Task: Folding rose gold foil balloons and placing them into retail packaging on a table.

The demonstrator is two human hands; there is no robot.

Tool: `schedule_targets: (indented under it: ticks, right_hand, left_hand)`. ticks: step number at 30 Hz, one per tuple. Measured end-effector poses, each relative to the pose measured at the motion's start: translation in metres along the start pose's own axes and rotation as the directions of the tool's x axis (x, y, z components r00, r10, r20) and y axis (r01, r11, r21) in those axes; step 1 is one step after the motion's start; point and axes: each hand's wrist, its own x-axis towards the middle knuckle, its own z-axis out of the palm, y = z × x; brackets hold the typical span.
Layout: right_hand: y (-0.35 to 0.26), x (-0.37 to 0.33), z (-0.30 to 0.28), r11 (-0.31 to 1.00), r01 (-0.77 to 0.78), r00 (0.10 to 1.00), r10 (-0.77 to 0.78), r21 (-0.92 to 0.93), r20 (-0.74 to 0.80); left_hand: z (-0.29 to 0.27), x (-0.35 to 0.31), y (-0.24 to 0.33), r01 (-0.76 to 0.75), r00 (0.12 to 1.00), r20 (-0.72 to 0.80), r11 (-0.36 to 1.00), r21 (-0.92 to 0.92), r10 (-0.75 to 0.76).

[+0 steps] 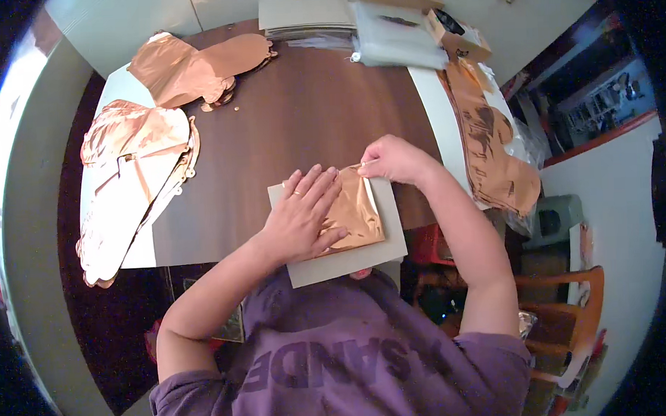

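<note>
A folded rose-gold foil balloon (pixel 357 214) lies on a grey cardboard sheet (pixel 350 264) at the table's near edge, close to my body. My left hand (pixel 301 209) rests flat across the balloon's left part, fingers stretched out, a ring on one of them. At the far right corner of the foil, my right hand (pixel 390 160) pinches with thumb and fingertips. A thin pale bit shows at those fingertips, too small to name. The balloon's right edge looks pale and bright. Part of the foil is hidden under my left hand.
On the brown table (pixel 293 114), flat foil balloons (pixel 196 70) lie at the far left, with a shiny pile (pixel 137 167) nearer. Cardboard sheets (pixel 306 12), clear plastic bags (pixel 397 37) and an open box (pixel 459 38) stand behind. More balloons (pixel 492 140) hang along the right edge, beyond a wooden chair (pixel 583 324).
</note>
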Motion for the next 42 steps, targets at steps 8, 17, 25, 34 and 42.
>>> schedule_targets:
  ticks: [8, 17, 25, 34, 42]
  right_hand:
    - [0.009, -0.133, 0.056, 0.944, -0.304, 0.837, 0.2, -0.128, -0.51]
    - [0.029, -0.123, 0.141, 0.421, 0.044, 0.897, 0.383, 0.906, -0.221]
    - [0.032, -0.12, 0.157, 0.479, 0.184, 0.809, 0.422, 0.858, -0.409]
    - [0.02, -0.116, 0.135, 0.826, 0.106, 0.732, 0.311, 0.553, -0.606]
    - [0.0, -0.114, 0.109, 0.913, -0.369, 0.692, 0.143, -0.176, -0.708]
  left_hand:
    - [0.001, -0.003, 0.003, 0.038, 0.999, -0.033, 0.988, 0.147, -0.034]
    - [-0.003, -0.002, 0.013, 0.063, 0.998, 0.025, 0.991, 0.121, -0.066]
    - [-0.011, -0.01, 0.007, 0.068, 0.994, 0.079, 0.99, 0.125, -0.078]
    - [-0.009, -0.002, 0.004, 0.057, 0.996, 0.048, 0.975, 0.217, -0.069]
    - [-0.008, 0.0, -0.011, 0.076, 0.994, 0.069, 0.985, 0.155, -0.087]
